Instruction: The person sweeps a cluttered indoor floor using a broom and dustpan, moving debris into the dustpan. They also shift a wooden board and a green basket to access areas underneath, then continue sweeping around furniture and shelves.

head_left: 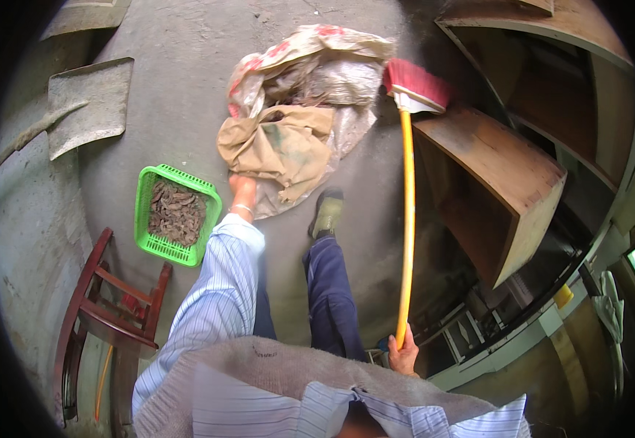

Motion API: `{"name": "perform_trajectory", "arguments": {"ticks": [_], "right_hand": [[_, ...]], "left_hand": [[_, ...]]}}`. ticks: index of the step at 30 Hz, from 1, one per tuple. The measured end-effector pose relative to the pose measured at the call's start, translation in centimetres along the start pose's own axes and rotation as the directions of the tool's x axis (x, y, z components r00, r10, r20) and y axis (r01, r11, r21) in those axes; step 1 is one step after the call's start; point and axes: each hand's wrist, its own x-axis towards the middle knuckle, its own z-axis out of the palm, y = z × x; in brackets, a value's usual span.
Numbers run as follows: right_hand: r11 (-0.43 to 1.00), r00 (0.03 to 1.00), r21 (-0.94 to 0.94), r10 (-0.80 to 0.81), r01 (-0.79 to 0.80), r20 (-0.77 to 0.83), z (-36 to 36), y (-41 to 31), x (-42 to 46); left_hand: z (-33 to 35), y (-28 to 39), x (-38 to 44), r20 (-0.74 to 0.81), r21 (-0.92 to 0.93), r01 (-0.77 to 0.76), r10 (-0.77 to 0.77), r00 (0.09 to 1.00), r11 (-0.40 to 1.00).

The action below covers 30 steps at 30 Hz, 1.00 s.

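Observation:
My left hand (243, 190) grips the near left edge of a crumpled brown cloth (301, 139), its fingertips hidden by the folds. The cloth lies over part of a whitish woven plastic sack (344, 79) with red print, spread on the floor. Dark dry material shows in the sack's mouth. Low at my right side, my right hand (403, 352) is closed around the yellow handle of a broom (408, 219). The broom's red bristles (413, 82) point away from me, beside the sack's right edge. A green plastic basket (214, 207) holding dry brown pieces (177, 211) stands left of my left hand.
An open wooden box (506, 159) lies to the right of the broom, before a larger wooden cabinet (564, 98). At the left, a metal shovel (93, 107) leans by the wall. A dark red wooden chair (112, 295) stands nearer. My shoe (328, 213) is close to the sack.

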Motion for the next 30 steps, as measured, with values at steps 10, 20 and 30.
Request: {"name": "perform_trajectory", "arguments": {"ticks": [10, 20, 30], "right_hand": [[0.958, 0.988, -0.255, -0.109, 0.133, 0.107, -4.2, 6.1, 0.4], [0.984, 0.990, -0.168, -0.040, 0.063, 0.138, -1.8, 12.2, 1.7], [0.993, 0.971, 0.003, 0.116, -0.119, 0.209, 4.6, 15.1, 3.2]], "left_hand": [[-0.9, -18.9, -1.3, 0.262, -0.519, 0.514, -0.445, 0.856, 0.683], [-8.2, -3.9, -16.8, 0.702, 0.331, -0.627, 0.261, 0.663, 0.705], [12.8, 21.1, -4.7, 0.629, 0.538, -0.808, 0.753, 0.195, -0.240]]}}
